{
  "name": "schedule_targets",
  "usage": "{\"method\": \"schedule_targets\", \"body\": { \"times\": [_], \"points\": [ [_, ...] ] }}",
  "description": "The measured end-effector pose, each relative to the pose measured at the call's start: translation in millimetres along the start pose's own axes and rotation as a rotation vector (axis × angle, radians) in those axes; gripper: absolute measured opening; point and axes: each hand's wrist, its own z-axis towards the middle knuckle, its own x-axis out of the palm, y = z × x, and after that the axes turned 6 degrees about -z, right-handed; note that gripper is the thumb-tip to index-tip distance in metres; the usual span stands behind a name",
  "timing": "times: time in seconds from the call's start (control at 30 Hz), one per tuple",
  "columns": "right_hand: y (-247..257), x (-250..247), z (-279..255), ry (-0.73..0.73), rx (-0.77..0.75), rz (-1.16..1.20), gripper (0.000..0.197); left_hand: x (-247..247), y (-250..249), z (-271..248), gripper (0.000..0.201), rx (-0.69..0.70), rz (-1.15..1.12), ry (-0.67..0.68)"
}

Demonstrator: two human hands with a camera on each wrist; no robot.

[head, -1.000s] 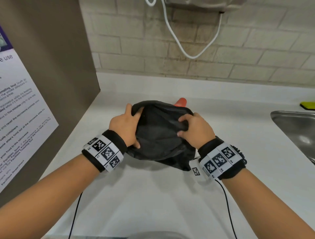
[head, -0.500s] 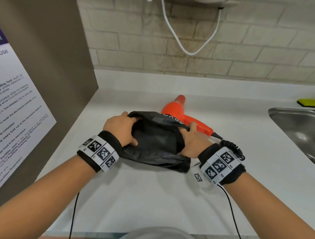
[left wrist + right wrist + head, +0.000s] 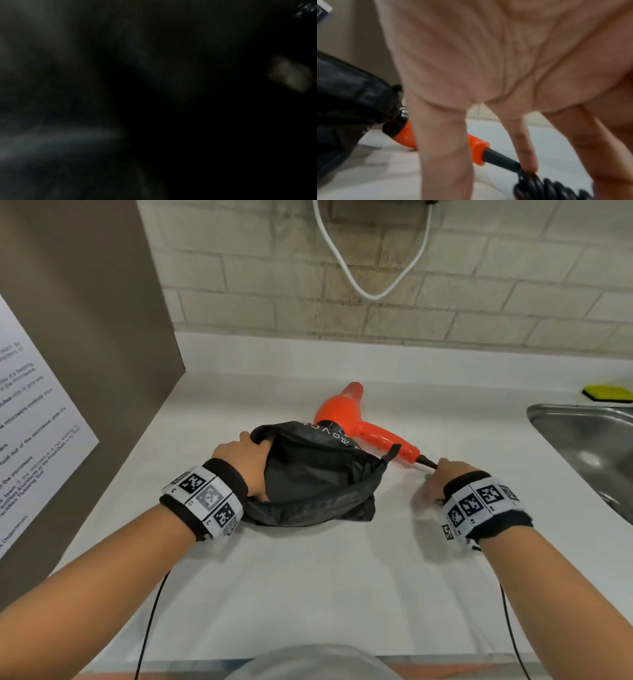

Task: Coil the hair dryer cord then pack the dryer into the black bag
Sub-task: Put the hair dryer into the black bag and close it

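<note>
Head view first: your left hand point(image 3: 245, 462) has its fingers curled over the left rim of the black bag point(image 3: 308, 477), gripping the fabric and holding the mouth open toward you. That bag lies on the white counter point(image 3: 308, 577), slumped, with its opening gaping and a small strap loop sticking up at its right corner.

Just behind the bag, touching its far edge, lies the orange hair dryer point(image 3: 346, 414), outside the bag. Its nozzle points away toward the far wall and its handle runs down to the right, ending near your right hand point(image 3: 442, 477).

Right wrist view now, and it's blurred: your fingers point(image 3: 524, 146) hang down nearly straight, spread apart, one fingertip touching the cord point(image 3: 553, 189) right where the black coiled part begins below the dryer's handle. Whether anything is pinched there, you cannot tell from these pictures; the head view shows only the back of that hand over the cord's start.

Left wrist view is dark and noisy, nothing readable.

Over on the far right you've got a steel sink point(image 3: 582, 433) with a yellow sponge point(image 3: 606, 393) beyond it. A white cable point(image 3: 373, 292) loops down the brick wall. To your left stands a brown panel point(image 3: 85, 337) with a printed notice point(image 3: 30, 433) on it.
</note>
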Motion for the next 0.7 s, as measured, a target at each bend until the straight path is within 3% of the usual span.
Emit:
{"method": "schedule_targets", "body": {
  "times": [0.3, 0.47, 0.63, 0.7],
  "points": [
    [-2, 12, 25, -0.006, 0.065, 0.094, 0.039, 2, 1, 6, 0.107, 0.005, -0.016, 0.017],
    [-5, 7, 29, 0.029, 0.052, 0.108, 0.053, 1, 2, 8, 0.108, -0.003, -0.024, 0.024],
    [9, 1, 35, 0.044, -0.017, 0.257, 0.106, 0, 3, 9, 0.104, 0.010, -0.037, 0.012],
    [16, 0, 34, 0.065, -0.063, 0.219, 0.115, -1, 4, 10, 0.096, 0.008, -0.053, 0.000]
  ]
}}
